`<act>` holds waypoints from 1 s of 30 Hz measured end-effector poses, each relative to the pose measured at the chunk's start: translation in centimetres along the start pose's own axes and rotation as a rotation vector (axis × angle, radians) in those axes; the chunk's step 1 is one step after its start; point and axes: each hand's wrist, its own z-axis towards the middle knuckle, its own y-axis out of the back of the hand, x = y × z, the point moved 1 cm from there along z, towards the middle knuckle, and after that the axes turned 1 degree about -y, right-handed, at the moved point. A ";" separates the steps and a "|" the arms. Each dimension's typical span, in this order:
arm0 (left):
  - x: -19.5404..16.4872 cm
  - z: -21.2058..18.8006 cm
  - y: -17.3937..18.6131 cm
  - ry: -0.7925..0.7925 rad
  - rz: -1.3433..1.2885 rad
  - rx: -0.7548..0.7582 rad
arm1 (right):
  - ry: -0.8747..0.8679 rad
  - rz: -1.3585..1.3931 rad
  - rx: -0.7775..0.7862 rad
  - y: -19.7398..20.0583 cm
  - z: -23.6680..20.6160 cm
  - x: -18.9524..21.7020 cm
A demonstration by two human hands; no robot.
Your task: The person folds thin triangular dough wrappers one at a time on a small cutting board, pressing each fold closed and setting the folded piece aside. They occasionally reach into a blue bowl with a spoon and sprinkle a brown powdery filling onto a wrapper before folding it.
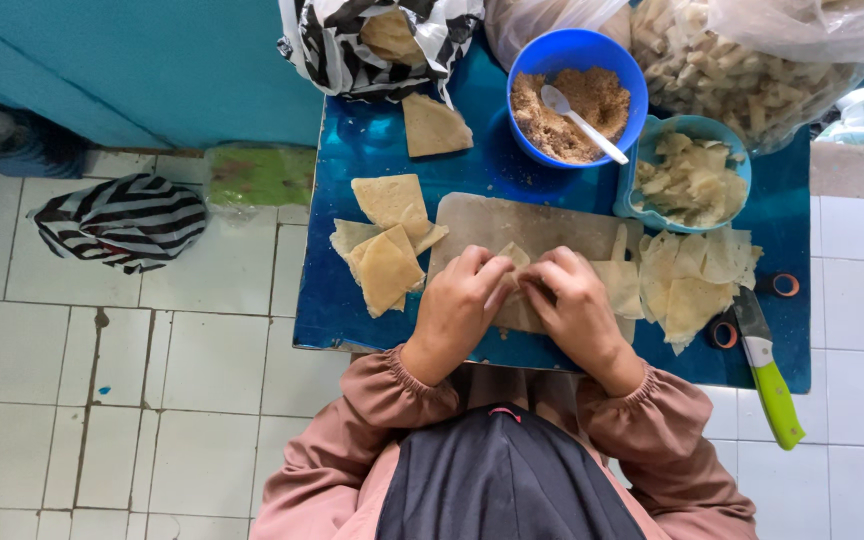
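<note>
1. Setting: a blue surface (372, 140) stands over a white tiled floor (152, 380), with a teal wall at the far left.
2. Work item: a thin pale wrapper sheet (518, 262) lies on a grey cutting board (512, 215) at the near middle of the surface.
3. Left hand (460, 300): fingers curled onto the sheet's left edge, pinching it.
4. Right hand (574, 300): fingers curled onto the sheet's right edge, pinching it. Both hands touch each other over the sheet.
5. Just right of the board: a loose pile of wrapper sheets (697, 280). Left of the board: folded triangular pieces (384, 255).
6. Far side: a blue bowl (614, 60) of brown crumbly filling with a white spoon (580, 120) in it, and a light blue dish (692, 128) of pale scraps.
7. Near right: a green-handled knife (767, 365) overhanging the surface edge.
8. Risks, as judged:
   - The sheet looks thin; a tight pinch could tear it.
   - An uneven fold could let filling spill.
   - A sleeve could knock the overhanging knife to the floor.
</note>
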 end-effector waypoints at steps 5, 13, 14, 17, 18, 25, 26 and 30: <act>0.1 0.1 0.7 -0.125 0.116 0.082 | 0.322 -0.324 0.054 1.1 -0.7 1.0; 0.8 -0.1 2.0 -0.336 0.194 0.110 | 0.191 -0.197 -0.056 -0.2 -0.4 0.3; 0.8 -0.1 1.8 -0.330 0.204 0.128 | 0.122 -0.146 -0.059 -0.5 -0.4 0.1; 1.2 0.4 0.6 -0.250 0.210 0.193 | -0.019 -0.039 -0.070 -1.0 -0.5 -0.2; 1.4 0.6 0.2 -0.212 0.209 0.217 | -0.053 -0.010 -0.074 -1.1 -0.6 -0.3; 1.9 1.9 -0.6 -0.150 0.184 0.206 | -0.164 0.072 -0.067 -1.4 -0.7 -0.5; 2.0 2.0 -0.2 -0.178 0.196 0.210 | -0.055 0.021 -0.074 -1.3 -0.6 -0.3; 1.9 1.7 1.4 -0.370 0.222 0.226 | 0.155 -0.149 -0.047 -0.6 -0.6 0.4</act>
